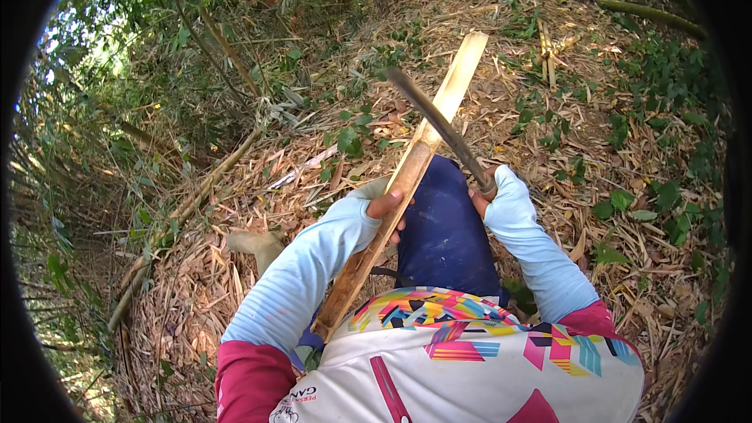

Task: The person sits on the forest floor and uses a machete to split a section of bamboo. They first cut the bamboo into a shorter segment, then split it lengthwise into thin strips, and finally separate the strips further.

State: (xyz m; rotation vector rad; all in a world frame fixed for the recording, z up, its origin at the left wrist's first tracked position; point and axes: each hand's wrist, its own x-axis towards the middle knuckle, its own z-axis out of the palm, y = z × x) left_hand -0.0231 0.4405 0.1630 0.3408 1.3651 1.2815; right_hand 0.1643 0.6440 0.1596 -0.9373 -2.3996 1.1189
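Observation:
A long split piece of bamboo (413, 163) slants from beside my waist up and away to the right. Its far end is pale and freshly bared; the near part is brown and trough-like. My left hand (385, 207) is closed around it near the middle, above my left thigh. In my right hand (486, 188) is the handle of a machete (446, 131), gripped with the fingers wrapped round. The dark blade points up and left, crossing over the pale part of the bamboo. Whether the edge touches the bamboo I cannot tell.
Dry leaves and bamboo litter (548, 149) cover the ground. Thin bamboo stems (211, 176) and dense foliage stand at the left. A green bamboo pole (654, 17) lies at the far right, short pale bamboo pieces (547, 55) nearer. Low green plants (666, 207) grow at the right.

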